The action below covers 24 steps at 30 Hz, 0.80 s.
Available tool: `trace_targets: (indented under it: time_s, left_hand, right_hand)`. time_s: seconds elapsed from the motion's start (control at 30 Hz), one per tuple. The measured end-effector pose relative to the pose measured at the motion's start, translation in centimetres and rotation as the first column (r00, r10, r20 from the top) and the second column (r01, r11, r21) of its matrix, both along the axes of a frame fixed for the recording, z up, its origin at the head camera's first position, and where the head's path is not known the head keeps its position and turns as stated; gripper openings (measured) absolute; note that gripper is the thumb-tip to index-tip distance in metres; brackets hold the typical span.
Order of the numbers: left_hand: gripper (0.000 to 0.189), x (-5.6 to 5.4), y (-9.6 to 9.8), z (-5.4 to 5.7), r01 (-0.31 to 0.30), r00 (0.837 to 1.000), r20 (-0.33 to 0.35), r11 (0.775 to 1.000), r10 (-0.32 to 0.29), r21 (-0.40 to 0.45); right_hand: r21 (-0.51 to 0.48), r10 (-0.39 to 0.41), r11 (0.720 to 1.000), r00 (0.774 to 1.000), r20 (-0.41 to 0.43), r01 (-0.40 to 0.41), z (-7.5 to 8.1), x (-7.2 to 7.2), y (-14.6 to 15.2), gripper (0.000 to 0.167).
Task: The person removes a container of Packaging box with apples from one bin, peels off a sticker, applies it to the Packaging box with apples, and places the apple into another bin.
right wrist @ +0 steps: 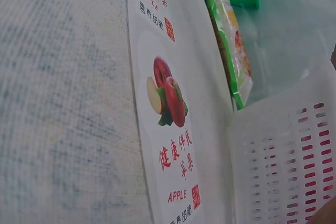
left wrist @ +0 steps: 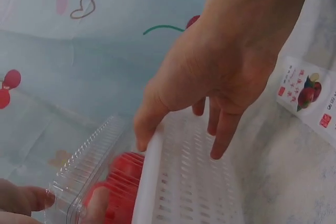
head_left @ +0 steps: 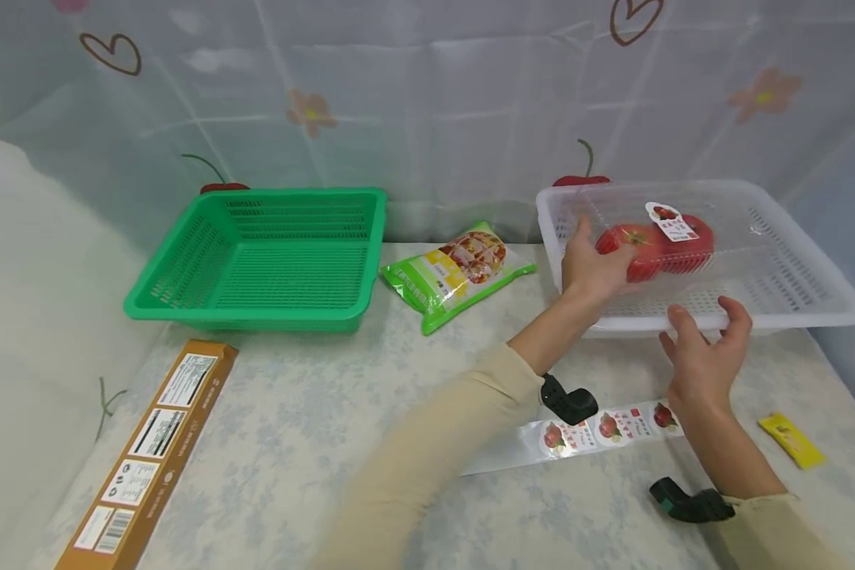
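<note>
A clear plastic box (head_left: 727, 214) of red apples (head_left: 687, 245), with an apple sticker (head_left: 673, 223) on its lid, is inside the white basket (head_left: 849, 309). My left hand (head_left: 597, 269) grips the box's left end between thumb and fingers. At the basket's front edge is my right hand (head_left: 705, 368), fingers spread. The left wrist view shows that right hand (left wrist: 226, 61) with its thumb at the basket rim (left wrist: 152, 177) and its other fingers outside the perforated wall. In the right wrist view only a blurred bit of hand (right wrist: 324, 214) shows.
A strip of apple stickers (head_left: 606, 427) lies before the basket, with a small yellow packet (head_left: 791, 440) to the right. A green-edged food bag (head_left: 463, 273) stands between the white basket and a green basket (head_left: 249, 315). A long brown box (head_left: 153, 459) lies at left.
</note>
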State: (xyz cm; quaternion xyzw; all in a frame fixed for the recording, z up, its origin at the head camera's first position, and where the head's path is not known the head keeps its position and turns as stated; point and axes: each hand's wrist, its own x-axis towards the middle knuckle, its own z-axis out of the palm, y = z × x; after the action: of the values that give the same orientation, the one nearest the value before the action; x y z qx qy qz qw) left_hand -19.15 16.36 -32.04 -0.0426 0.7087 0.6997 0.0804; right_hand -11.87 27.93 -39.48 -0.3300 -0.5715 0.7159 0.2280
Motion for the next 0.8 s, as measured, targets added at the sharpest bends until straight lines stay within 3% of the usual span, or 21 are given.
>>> trace_targets:
  time_s: [0.17,0.33,0.4,0.53,0.7,0.8]
  left_hand:
    - [0.071,-0.5,1.0,-1.0,0.013,0.999,0.044,1.000,-0.013,-0.007]
    - [0.071,-0.9,1.8,-1.3,0.014,0.986,0.166,0.992,-0.035,0.129]
    - [0.074,-1.0,1.8,-1.2,0.011,0.977,0.209,0.989,-0.041,0.145]
    - [0.079,-1.3,1.7,-1.0,0.033,0.972,0.230,0.999,-0.041,0.037]
    - [0.080,-1.2,1.7,-0.6,0.092,0.987,0.150,0.978,-0.064,-0.188]
    - [0.079,-0.9,1.5,-0.3,0.101,0.993,0.089,0.969,-0.082,-0.225]
  right_hand:
    - [0.019,0.001,1.000,1.000,0.003,-0.001,-0.4,-0.2,0.1,0.065]
    - [0.042,0.013,0.999,1.000,-0.020,-0.012,-2.1,-0.7,1.7,0.069]
    - [0.048,0.024,0.999,0.999,-0.032,-0.022,-3.2,-1.1,2.5,0.073]
    - [0.056,0.045,0.998,0.997,-0.061,-0.042,-5.1,-1.9,3.9,0.075]
    - [0.084,0.059,0.995,0.996,-0.061,-0.053,-5.9,-2.0,4.4,0.077]
    - [0.084,0.063,0.995,0.998,-0.030,-0.060,-5.5,-1.7,4.2,0.078]
